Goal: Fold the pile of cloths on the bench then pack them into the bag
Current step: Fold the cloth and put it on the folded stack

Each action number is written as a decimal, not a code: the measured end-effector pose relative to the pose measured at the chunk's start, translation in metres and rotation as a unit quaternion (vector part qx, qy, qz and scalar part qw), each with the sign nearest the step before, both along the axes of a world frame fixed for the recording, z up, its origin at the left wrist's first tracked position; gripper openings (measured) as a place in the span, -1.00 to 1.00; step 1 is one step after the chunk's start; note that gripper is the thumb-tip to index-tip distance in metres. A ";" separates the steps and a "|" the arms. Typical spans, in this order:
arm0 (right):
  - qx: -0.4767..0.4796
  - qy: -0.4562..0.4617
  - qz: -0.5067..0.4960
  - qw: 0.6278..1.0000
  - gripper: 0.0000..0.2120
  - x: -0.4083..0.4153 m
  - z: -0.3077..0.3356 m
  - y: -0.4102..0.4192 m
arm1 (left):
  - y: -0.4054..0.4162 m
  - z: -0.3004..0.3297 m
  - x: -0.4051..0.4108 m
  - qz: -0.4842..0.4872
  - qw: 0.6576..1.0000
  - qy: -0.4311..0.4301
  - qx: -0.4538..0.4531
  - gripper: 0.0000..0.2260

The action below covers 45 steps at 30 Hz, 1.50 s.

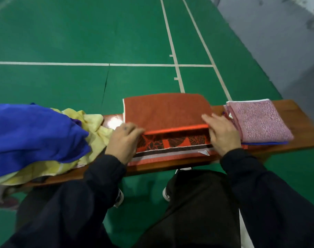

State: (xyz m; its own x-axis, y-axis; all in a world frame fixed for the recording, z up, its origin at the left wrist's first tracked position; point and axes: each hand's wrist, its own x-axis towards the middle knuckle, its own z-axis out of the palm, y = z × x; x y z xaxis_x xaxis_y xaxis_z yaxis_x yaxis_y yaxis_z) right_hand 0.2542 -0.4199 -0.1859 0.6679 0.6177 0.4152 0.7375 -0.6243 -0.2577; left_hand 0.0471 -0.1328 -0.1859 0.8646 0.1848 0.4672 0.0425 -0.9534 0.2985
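I am mid-fold on the orange cloth (167, 111), which lies across the middle of the wooden surface (303, 127) at the centre of the frame. Its far half is doubled toward me, so the fold's bright edge runs left to right between my hands and the patterned band nearest me is not yet covered. My left hand (124, 141) sits at the left end of that edge, fingers curled over it, and I judge it is pinching the doubled layer to keep the corners matched. My right hand (222, 133) lies at the right end with fingers fairly straight, pressing the cloth flat rather than gripping it; the blur there stops me being sure. Holding both ends this way keeps the edge square for the next fold.

At centre right, touching my right hand's far side, a folded pink cloth (260, 120) rests on a folded blue one, whose edge shows beneath it: the finished stack. At the left of the frame the unfolded pile waits, a blue cloth (34, 133) heaped over a yellow cloth (97, 129), just beside my left wrist. That heap crowds the working space on the left, and the stack hems it in on the right, so the orange cloth has little room to spread. I see no bag in view. Beyond lies the green court floor (81, 33).
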 end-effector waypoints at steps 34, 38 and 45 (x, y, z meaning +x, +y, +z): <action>-0.181 -0.001 0.107 0.978 -0.42 -0.033 -0.043 -0.061 | -0.014 -0.068 -0.078 -0.055 0.992 0.092 0.064 -0.63; -0.199 -0.033 0.135 0.970 -0.50 -0.033 -0.036 -0.060 | -0.017 -0.070 -0.082 -0.094 0.990 0.039 0.096 -0.78; -0.190 0.003 0.140 0.972 -0.76 -0.040 -0.022 -0.069 | -0.027 -0.061 -0.094 -0.113 0.991 0.045 0.064 -0.80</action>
State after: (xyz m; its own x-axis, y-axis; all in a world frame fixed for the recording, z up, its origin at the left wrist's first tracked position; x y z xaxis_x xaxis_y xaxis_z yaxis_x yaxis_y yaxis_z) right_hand 0.2142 -0.4892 -0.2075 0.4525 0.8839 0.1183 0.8917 -0.4495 -0.0528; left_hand -0.0467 -0.1596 -0.2472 0.9162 -0.0738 0.3940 -0.1557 -0.9713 0.1801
